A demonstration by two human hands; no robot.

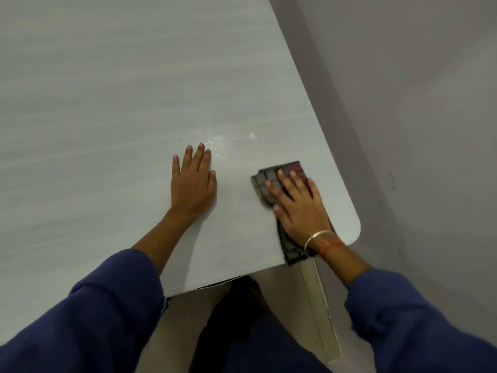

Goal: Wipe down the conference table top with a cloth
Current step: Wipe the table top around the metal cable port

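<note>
Right hand [298,208] presses flat, fingers straight, on the checked cloth [271,181] at lower right of the table top [107,103], near its rounded corner; left hand [192,184] lies released, flat at centre, droplets [215,142] just above its fingertips

Middle of cloth [271,181] hidden under right hand [298,208]; near end covered by wrist, pattern there smeared by blur. Far and left parts of table [107,103] cut off by picture edges. Palm of left hand [193,184] hidden against table. Glinting specks [215,142] beside left fingertips too small to identify. Both sleeves [94,319] cut off at bottom edge.
</note>
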